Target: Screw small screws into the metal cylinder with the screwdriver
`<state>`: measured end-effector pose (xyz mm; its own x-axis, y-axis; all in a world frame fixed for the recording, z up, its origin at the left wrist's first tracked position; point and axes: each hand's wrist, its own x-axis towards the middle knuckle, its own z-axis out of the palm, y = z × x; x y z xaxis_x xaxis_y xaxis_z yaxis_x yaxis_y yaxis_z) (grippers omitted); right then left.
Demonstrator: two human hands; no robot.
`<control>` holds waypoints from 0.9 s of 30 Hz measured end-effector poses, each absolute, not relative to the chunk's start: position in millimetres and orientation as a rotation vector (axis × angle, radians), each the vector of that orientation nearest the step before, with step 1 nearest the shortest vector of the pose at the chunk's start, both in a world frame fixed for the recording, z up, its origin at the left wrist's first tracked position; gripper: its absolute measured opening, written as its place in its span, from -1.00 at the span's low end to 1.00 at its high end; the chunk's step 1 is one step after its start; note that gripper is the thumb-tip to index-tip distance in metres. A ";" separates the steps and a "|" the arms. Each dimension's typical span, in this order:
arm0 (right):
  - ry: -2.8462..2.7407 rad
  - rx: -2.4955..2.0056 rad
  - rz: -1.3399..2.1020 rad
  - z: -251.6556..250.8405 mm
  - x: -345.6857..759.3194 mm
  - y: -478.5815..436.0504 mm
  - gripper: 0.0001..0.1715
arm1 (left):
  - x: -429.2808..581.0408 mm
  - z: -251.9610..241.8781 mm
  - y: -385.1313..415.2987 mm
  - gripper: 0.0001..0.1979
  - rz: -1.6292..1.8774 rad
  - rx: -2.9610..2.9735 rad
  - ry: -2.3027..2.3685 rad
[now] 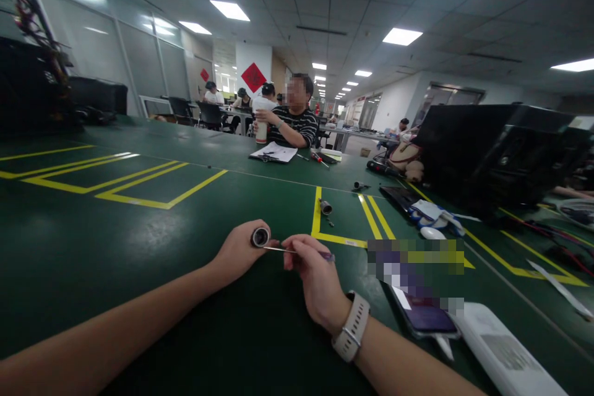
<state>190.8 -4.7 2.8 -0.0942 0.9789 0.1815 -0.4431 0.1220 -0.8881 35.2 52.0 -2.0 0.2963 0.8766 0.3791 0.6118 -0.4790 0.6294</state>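
Over the green table (pixel 153 241), my left hand (pixel 241 255) is closed around a dark cylindrical part (pixel 260 237) whose round, hollow end faces me. My right hand (pixel 315 275), with a pale watch on its wrist, grips a thin screwdriver (pixel 327 256) by its handle. Its metal shaft points left and reaches the side of the cylinder; whether the tip sits in a screw is too small to tell. Beyond my right hand lie a similar metal part (pixel 326 206) with tiny dark pieces beside it, and another small metal part (pixel 358 186) farther back.
On the right are a phone (pixel 429 315) with a cable, a white power strip (pixel 505 346), a white mouse (pixel 432 233), gloves (pixel 434 213) and a large black case (pixel 473 154). Across the table a person (pixel 297 124) holds a bottle behind a clipboard (pixel 273 152). Yellow tape marks the tabletop.
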 end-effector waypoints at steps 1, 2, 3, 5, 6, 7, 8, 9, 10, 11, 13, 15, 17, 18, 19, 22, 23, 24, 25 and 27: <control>-1.039 -0.700 1.367 1.1 190.3 -5.7 -0.89 | 35.5 -2.3 52.0 -0.83 1.003 2.201 1.324; -1.053 -0.707 1.364 -0.1 190.1 -6.8 -0.93 | 36.1 -2.3 51.9 -0.82 1.008 2.195 1.314; -1.075 -0.714 1.355 -0.8 190.0 -7.9 -0.96 | 36.9 -2.0 51.6 -0.81 1.016 2.190 1.307; -1.130 -0.742 1.324 -1.1 190.1 -10.2 -0.94 | 38.6 -0.9 51.0 -0.82 1.024 2.199 1.299; -1.154 -0.758 1.307 -0.8 190.3 -11.2 -0.92 | 39.2 -0.4 50.7 -0.81 1.027 2.215 1.297; -1.170 -0.771 1.293 -0.6 190.5 -12.0 -0.91 | 39.6 0.0 50.7 -0.81 1.026 2.233 1.292; -1.175 -0.776 1.280 -0.4 190.6 -12.5 -0.89 | 39.7 0.2 50.8 -0.81 1.020 2.254 1.285; -1.170 -0.774 1.268 -0.4 190.7 -12.8 -0.88 | 39.5 0.1 51.1 -0.80 1.010 2.274 1.277; -1.160 -0.772 1.253 -0.6 190.8 -12.7 -0.86 | 39.2 -0.1 51.5 -0.80 0.995 2.292 1.270; -1.147 -0.774 1.239 -0.9 190.9 -12.4 -0.84 | 38.9 -0.3 51.8 -0.81 0.982 2.310 1.267; -1.140 -0.809 1.193 -1.3 191.0 -11.7 -0.83 | 38.7 -0.3 51.9 -0.82 0.961 2.351 1.261; -1.182 -0.874 1.151 -0.7 191.2 -11.8 -0.84 | 39.3 0.5 50.6 -0.84 0.945 2.405 1.247; -1.256 -0.919 1.125 1.1 191.5 -13.4 -0.86 | 40.7 1.9 48.3 -0.86 0.927 2.470 1.227; -1.291 -0.932 1.112 2.3 191.6 -14.7 -0.87 | 41.5 2.5 47.0 -0.87 0.917 2.502 1.220; -1.322 -0.944 1.098 3.4 191.7 -16.1 -0.88 | 42.2 3.0 45.9 -0.87 0.910 2.531 1.212; -1.357 -0.983 1.061 4.8 192.4 -18.5 -0.89 | 43.0 3.2 43.6 -0.87 0.888 2.605 1.178; -1.332 -0.979 1.085 4.3 192.7 -18.0 -0.88 | 42.8 2.9 43.4 -0.87 0.881 2.620 1.167; -1.281 -0.957 1.137 3.4 193.0 -16.8 -0.88 | 42.6 2.3 43.5 -0.87 0.877 2.627 1.159; -1.206 -0.918 1.209 2.1 193.2 -15.0 -0.87 | 42.2 1.5 43.8 -0.87 0.882 2.624 1.148; -1.019 -0.818 1.363 -0.6 193.4 -10.2 -0.86 | 41.6 -0.4 44.8 -0.86 0.921 2.591 1.114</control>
